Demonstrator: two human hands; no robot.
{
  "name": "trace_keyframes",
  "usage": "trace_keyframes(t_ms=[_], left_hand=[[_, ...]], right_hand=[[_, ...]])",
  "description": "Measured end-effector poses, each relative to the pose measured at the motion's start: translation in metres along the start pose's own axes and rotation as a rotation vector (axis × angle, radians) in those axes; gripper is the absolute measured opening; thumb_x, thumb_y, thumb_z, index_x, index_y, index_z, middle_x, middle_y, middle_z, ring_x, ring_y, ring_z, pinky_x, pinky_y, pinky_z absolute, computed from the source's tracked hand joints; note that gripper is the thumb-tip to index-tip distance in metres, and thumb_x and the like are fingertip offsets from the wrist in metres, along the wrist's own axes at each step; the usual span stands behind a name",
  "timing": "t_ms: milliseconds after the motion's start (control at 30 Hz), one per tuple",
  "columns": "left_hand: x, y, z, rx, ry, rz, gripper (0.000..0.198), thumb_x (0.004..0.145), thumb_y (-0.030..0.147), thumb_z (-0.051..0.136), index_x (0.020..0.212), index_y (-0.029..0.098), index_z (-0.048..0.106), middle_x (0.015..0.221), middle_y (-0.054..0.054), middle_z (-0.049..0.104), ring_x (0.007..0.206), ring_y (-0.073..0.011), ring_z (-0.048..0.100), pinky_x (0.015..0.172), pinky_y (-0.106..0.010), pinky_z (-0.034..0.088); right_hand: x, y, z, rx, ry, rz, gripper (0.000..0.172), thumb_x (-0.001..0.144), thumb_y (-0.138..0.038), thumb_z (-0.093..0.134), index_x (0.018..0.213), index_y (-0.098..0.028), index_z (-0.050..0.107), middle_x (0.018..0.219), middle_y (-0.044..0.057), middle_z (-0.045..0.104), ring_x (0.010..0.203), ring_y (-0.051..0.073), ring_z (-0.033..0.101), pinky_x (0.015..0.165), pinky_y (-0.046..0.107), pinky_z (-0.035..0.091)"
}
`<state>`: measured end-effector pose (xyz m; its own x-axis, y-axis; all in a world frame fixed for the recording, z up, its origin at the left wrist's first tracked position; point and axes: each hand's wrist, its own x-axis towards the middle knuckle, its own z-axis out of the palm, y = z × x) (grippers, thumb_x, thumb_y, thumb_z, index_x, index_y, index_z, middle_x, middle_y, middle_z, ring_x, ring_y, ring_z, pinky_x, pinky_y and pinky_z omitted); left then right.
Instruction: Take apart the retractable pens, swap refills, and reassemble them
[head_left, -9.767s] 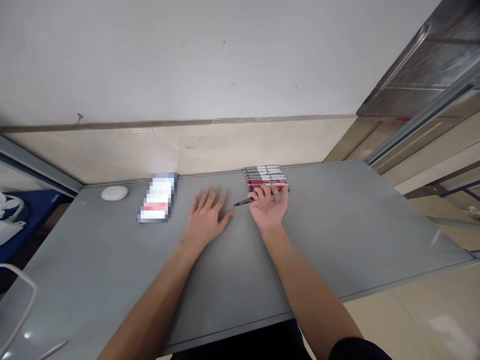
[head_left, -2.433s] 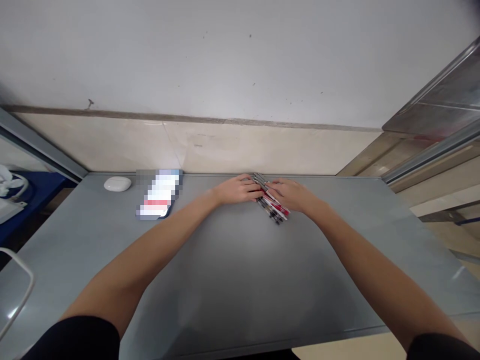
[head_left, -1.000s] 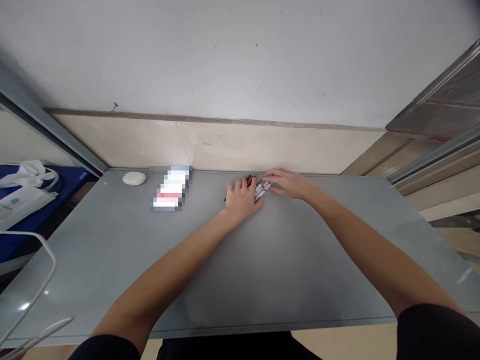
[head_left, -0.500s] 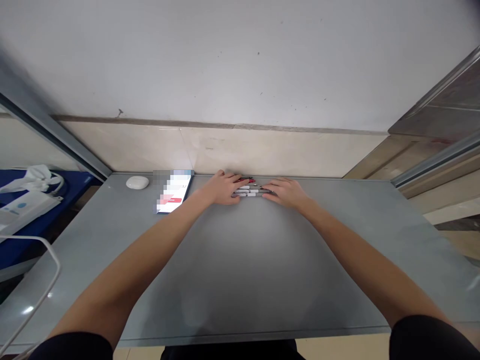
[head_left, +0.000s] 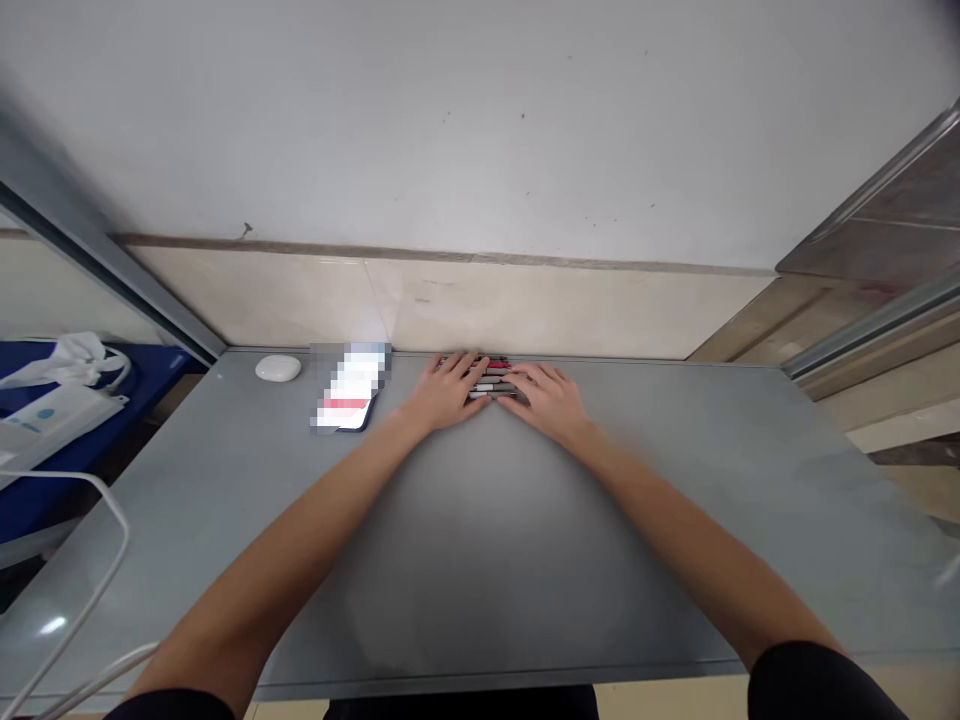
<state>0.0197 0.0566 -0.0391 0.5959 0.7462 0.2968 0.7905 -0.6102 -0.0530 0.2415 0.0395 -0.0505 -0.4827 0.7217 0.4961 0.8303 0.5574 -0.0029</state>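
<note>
Several pens (head_left: 491,379) lie side by side near the table's back edge, with white, grey, dark and red parts showing. Over their left ends rests my left hand (head_left: 451,391), fingers spread and thumb on the near side. My right hand (head_left: 549,397) lies over the right ends, its fingers stretched out across the pens and its thumb nearest me. Both palms face down, and the two thumbs almost meet at the nearest pen. The pen ends are hidden under my hands.
On the grey table (head_left: 495,560), a phone (head_left: 352,390) with a lit, partly blurred screen lies left of my hands. Beyond it sits a white rounded case (head_left: 278,368). A white cable (head_left: 112,560) loops at the left edge. The tiled wall (head_left: 525,305) stands close behind.
My right hand has moved left, so the hands are closer together and less of the pens shows between them. My left-hand fingers are spread farther over the pens.
</note>
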Motion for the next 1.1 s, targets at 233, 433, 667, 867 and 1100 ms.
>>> trace_keyframes(t_ms=[233,433,667,867,1100], left_hand=[[-0.003,-0.005,0.000,-0.027,0.014,-0.021,0.054,0.094,0.047,0.035,0.142,0.024,0.041,0.144,-0.008,0.047,0.131,-0.0263,0.043,0.108,-0.044,0.031],[-0.004,-0.023,-0.004,-0.038,-0.022,0.002,0.052,0.094,0.047,0.036,0.141,0.026,0.043,0.144,-0.007,0.047,0.132,-0.0247,0.043,0.108,-0.043,0.031],[-0.006,-0.034,-0.010,-0.046,-0.011,0.031,0.053,0.092,0.041,0.039,0.142,0.022,0.042,0.144,-0.009,0.047,0.133,-0.0246,0.041,0.113,-0.047,0.023],[-0.009,-0.028,-0.004,-0.020,0.002,0.040,0.054,0.095,0.041,0.034,0.144,0.020,0.038,0.150,-0.010,0.038,0.140,-0.0237,0.031,0.116,-0.046,0.016],[-0.010,-0.013,-0.003,-0.030,0.043,-0.049,0.049,0.095,0.041,0.034,0.140,0.024,0.044,0.146,-0.009,0.044,0.134,-0.0263,0.039,0.113,-0.049,0.021]], right_hand=[[-0.004,-0.008,0.005,0.032,-0.050,0.102,0.048,0.093,-0.046,0.039,0.133,-0.022,0.052,0.138,0.006,0.054,0.119,0.025,0.055,0.102,0.040,0.044],[0.005,-0.016,0.007,0.055,-0.083,0.155,0.046,0.095,-0.042,0.037,0.133,-0.022,0.053,0.136,0.005,0.056,0.118,0.025,0.056,0.101,0.040,0.047],[0.017,-0.031,0.010,0.077,-0.066,0.130,0.044,0.095,-0.038,0.038,0.131,-0.019,0.055,0.134,0.008,0.058,0.122,0.024,0.055,0.105,0.042,0.044],[0.015,-0.031,0.011,0.056,-0.060,0.130,0.044,0.094,-0.038,0.038,0.131,-0.020,0.054,0.142,0.006,0.050,0.123,0.025,0.054,0.106,0.041,0.044],[0.011,-0.029,0.008,0.067,-0.073,0.181,0.042,0.094,-0.037,0.039,0.132,-0.024,0.053,0.140,0.002,0.053,0.117,0.024,0.058,0.098,0.040,0.049]])
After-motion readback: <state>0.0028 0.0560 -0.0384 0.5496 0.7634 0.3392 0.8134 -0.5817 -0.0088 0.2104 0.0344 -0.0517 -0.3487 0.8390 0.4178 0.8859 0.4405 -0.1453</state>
